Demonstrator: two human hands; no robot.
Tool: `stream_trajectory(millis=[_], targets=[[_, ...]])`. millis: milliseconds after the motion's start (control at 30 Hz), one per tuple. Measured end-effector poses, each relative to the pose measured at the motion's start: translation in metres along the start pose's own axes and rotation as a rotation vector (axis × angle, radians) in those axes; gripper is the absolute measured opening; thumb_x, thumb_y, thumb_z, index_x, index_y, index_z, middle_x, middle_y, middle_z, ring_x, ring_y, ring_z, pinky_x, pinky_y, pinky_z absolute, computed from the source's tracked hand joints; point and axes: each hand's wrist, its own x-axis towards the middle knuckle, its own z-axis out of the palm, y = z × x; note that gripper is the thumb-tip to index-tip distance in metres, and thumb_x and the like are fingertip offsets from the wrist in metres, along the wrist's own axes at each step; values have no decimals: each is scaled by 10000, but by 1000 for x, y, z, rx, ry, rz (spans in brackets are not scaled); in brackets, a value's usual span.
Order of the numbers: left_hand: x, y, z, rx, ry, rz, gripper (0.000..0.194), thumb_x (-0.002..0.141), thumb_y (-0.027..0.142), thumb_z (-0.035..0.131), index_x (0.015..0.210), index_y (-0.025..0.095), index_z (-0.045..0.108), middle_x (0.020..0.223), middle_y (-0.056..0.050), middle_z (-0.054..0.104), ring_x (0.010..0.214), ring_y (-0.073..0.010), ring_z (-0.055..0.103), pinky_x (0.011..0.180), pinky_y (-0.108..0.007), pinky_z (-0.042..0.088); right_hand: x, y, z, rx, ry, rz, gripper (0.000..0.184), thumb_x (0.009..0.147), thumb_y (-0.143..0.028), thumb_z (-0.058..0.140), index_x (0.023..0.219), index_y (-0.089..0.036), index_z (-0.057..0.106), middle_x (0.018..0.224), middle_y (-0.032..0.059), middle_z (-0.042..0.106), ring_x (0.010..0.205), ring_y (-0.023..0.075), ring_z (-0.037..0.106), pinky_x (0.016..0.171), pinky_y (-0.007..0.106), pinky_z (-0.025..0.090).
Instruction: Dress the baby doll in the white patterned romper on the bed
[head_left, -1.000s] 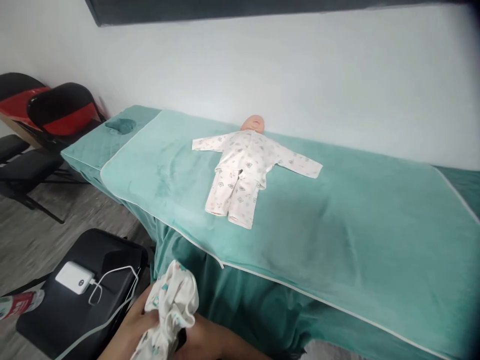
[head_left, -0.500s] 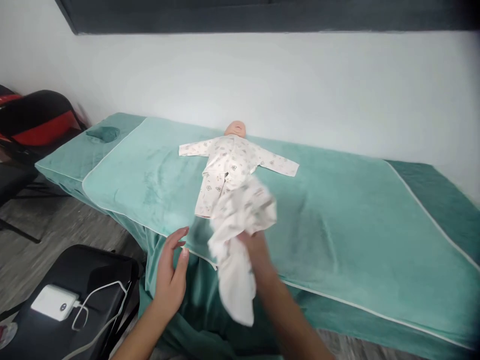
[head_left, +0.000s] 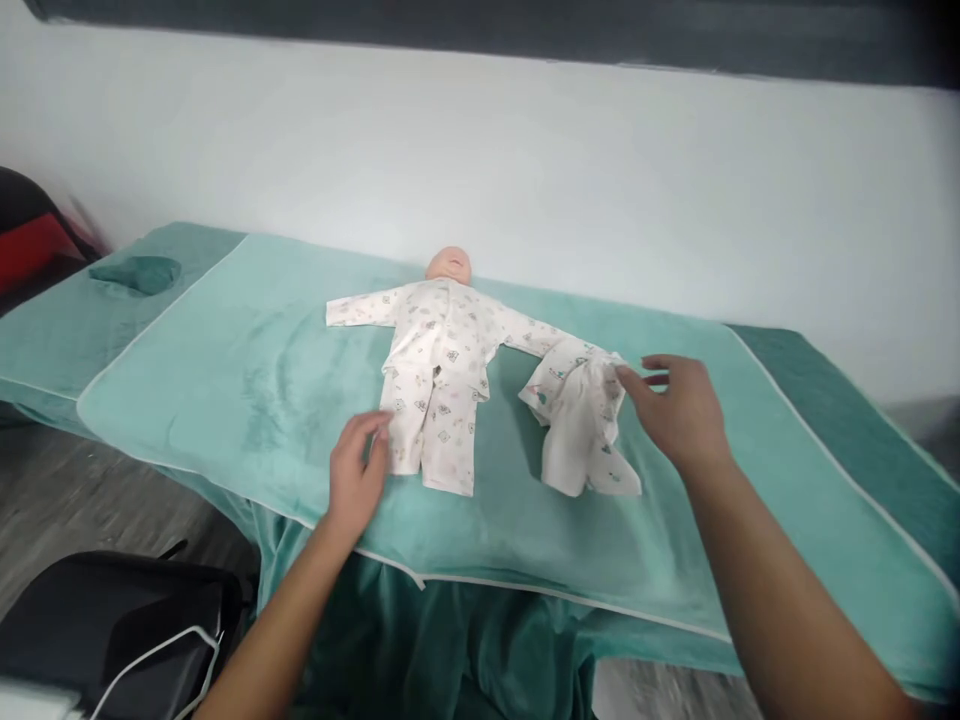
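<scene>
A baby doll (head_left: 448, 264) lies on its back on the green bed cover, wearing a white printed long-sleeved top (head_left: 442, 325) and matching trousers (head_left: 450, 445). Its arms are spread wide. My left hand (head_left: 358, 475) is beside the trouser leg at the left, fingers loosely bent and apart, holding nothing. A crumpled white printed baby garment (head_left: 581, 415) is to the right of the doll, by the end of its sleeve. My right hand (head_left: 679, 410) is open at that garment's upper right edge, thumb tip at the cloth; whether they touch I cannot tell.
The padded bed (head_left: 285, 400) has a face hole (head_left: 139, 274) at its left end and stands against a white wall. At lower left is a black chair (head_left: 127, 620) with a white cable (head_left: 161, 650). Another black and red chair (head_left: 30, 250) stands farther left.
My right hand has carried the crumpled garment from in front of the doll to its right side and opened. My left hand has moved forward to the trouser leg. The view has shifted right.
</scene>
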Motion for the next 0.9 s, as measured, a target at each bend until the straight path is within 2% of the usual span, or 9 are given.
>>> stream_trajectory(millis=[33, 100, 167, 233, 333, 433, 533, 667, 900], targets=[[25, -1, 12, -12, 16, 39, 187, 1002, 241, 538, 1084, 206, 703, 1104, -60, 735, 1072, -179, 684, 993, -348, 543, 2, -17, 5, 16, 45, -19, 376, 818, -486, 710, 1039, -182, 693, 1145, 174, 680, 817, 199, 637, 740, 380, 500], [83, -3, 41, -39, 7, 104, 208, 1003, 227, 519, 1104, 201, 699, 1132, -65, 732, 1096, -182, 678, 998, -354, 542, 10, -59, 35, 182, -21, -84, 309, 869, -454, 627, 1037, -201, 681, 1033, 87, 697, 885, 201, 649, 800, 371, 523], [145, -8, 74, -65, -19, 125, 226, 996, 198, 502, 1114, 189, 694, 1159, -70, 731, 1129, -187, 675, 1001, -359, 543, 25, -101, 84, 360, -119, -137, 234, 842, -393, 635, 974, -201, 665, 980, 50, 697, 906, 185, 648, 879, 371, 530], [200, -17, 106, -66, -68, 138, 252, 979, 158, 491, 1141, 150, 684, 1202, -90, 722, 1176, -210, 665, 1028, -400, 534, 44, -131, 142, 525, -143, -182, 190, 835, -323, 609, 976, -199, 638, 1000, 40, 698, 947, 173, 643, 949, 369, 517], [251, -35, 143, 10, -219, 140, 320, 970, 136, 462, 1220, 103, 659, 1273, -108, 694, 1233, -248, 647, 1089, -485, 491, 66, -146, 212, 629, -106, -105, 179, 851, -259, 528, 985, -189, 624, 1047, 53, 690, 1001, 173, 619, 999, 371, 489], [260, -48, 159, 135, -224, 96, 313, 972, 120, 433, 1151, 142, 689, 1239, -106, 714, 1232, -241, 632, 1122, -458, 472, 72, -139, 236, 651, -151, -77, 201, 872, -285, 540, 1024, -207, 646, 1093, 60, 686, 1032, 199, 613, 979, 388, 493], [252, -51, 160, 208, -214, 97, 289, 975, 148, 443, 1086, 174, 708, 1236, -109, 713, 1225, -243, 615, 1139, -434, 458, 70, -132, 231, 639, -172, -133, 183, 891, -282, 543, 1023, -241, 662, 1102, 58, 689, 1065, 223, 610, 987, 416, 488], [251, -49, 158, 198, -252, 51, 308, 979, 171, 444, 1138, 191, 707, 1303, -100, 684, 1260, -237, 592, 1157, -423, 444, 69, -135, 222, 568, -170, -211, 191, 917, -264, 523, 1021, -261, 683, 1149, 64, 698, 1099, 243, 601, 1033, 456, 451], [253, -48, 159, 145, -229, 29, 288, 962, 159, 459, 1095, 197, 711, 1280, -95, 683, 1244, -227, 600, 1147, -417, 444, 75, -132, 228, 481, -286, -387, 346, 1000, -265, 419, 1254, -311, 649, 1376, 39, 670, 1326, 220, 542, 1158, 475, 333]])
